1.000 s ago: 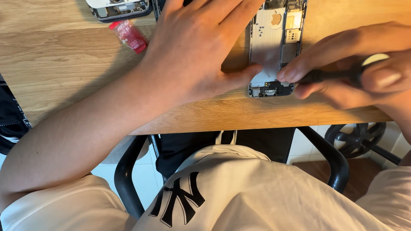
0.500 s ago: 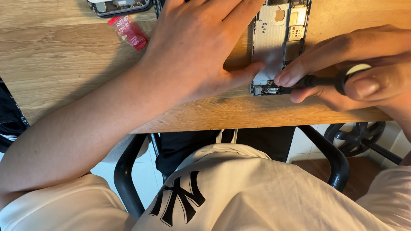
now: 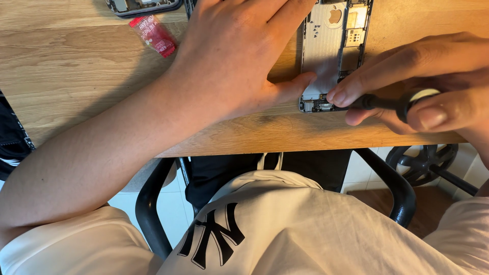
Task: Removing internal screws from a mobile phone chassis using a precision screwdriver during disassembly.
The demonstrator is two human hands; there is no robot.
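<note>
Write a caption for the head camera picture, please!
Left hand steadies an opened phone while right hand works a small screwdriver at its bottom edge.

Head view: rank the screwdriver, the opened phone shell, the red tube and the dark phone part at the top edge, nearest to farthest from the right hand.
1. Screwdriver: held in the right hand.
2. Opened phone shell: just left of its fingertips, touched by the tool tip.
3. Red tube: far left, past the left hand.
4. Dark phone part: top edge, slightly farther.
</note>
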